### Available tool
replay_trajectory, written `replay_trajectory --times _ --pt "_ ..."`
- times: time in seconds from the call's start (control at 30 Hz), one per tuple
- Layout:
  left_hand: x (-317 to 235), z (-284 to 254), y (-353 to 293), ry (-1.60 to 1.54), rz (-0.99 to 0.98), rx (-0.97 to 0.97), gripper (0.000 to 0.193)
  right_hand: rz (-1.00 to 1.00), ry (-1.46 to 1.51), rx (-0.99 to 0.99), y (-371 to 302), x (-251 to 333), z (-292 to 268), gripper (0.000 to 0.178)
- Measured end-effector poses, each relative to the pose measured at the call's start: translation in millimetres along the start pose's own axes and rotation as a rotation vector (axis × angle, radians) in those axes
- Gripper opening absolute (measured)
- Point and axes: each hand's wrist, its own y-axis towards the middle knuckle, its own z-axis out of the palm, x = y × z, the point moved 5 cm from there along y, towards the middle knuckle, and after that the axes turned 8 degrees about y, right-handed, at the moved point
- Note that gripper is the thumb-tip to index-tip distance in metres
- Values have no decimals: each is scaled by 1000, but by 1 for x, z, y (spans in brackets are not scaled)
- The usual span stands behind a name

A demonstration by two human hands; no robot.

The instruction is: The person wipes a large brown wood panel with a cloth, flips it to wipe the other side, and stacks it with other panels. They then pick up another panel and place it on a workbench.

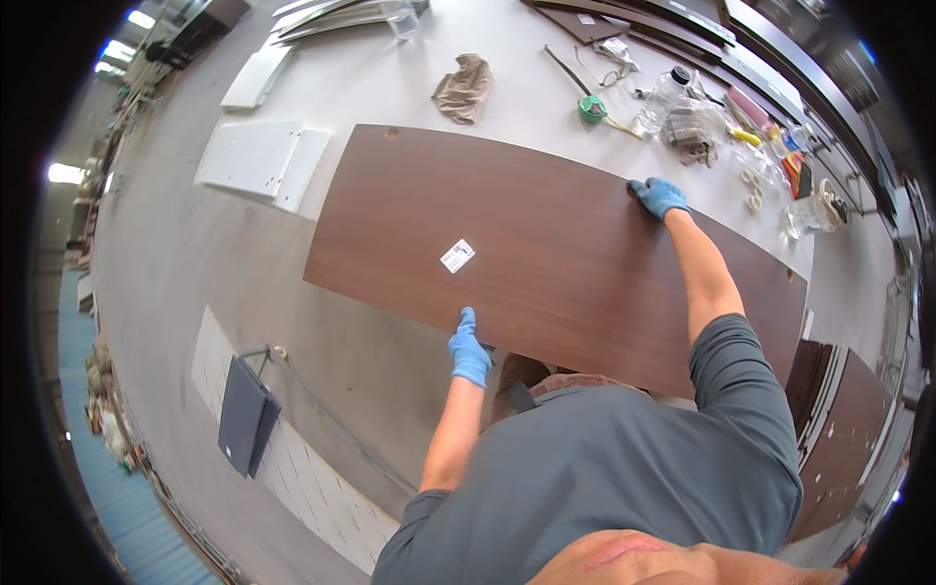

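A long dark brown wooden panel [546,263] with a white label [457,256] lies across the white table in front of me, its near long edge close to my waist. My left hand [469,349], in a blue glove, grips that near edge with the thumb laid on top; its fingers are hidden beneath. At the far long edge, my gloved right hand [662,198] rests on the panel, fingers curled together at a dark spot on the rim. Whether those fingers hold the edge or anything small, I cannot make out.
White panels [252,159] lie left of the brown one. Beyond it are a crumpled beige cloth [463,89], a green tape measure [592,108], a plastic bottle [665,99] and tape rolls [753,190]. Stacked brown boards [846,429] stand at right; dark blue panels [246,417] stand lower left.
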Motion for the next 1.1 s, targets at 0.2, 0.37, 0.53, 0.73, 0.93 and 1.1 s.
replay_trajectory --times 0.2,0.37,0.53,0.73,0.93,1.1 --pt "-30 2 31 31 -79 119 65 67 -24 -21 3 19 4 67" --pt "-34 8 40 82 -113 237 71 123 -15 15 3 28 2 55" --pt "-34 14 46 135 -156 163 73 -83 -93 -61 -12 35 -4 31" --pt "-27 32 38 179 -138 150 70 -165 -4 -233 -39 -5 -29 24" --pt "-11 55 47 130 -155 165 71 -905 534 -695 -96 45 -118 31" --pt "-17 82 31 159 -166 94 72 -808 1051 -350 -100 40 -167 106"
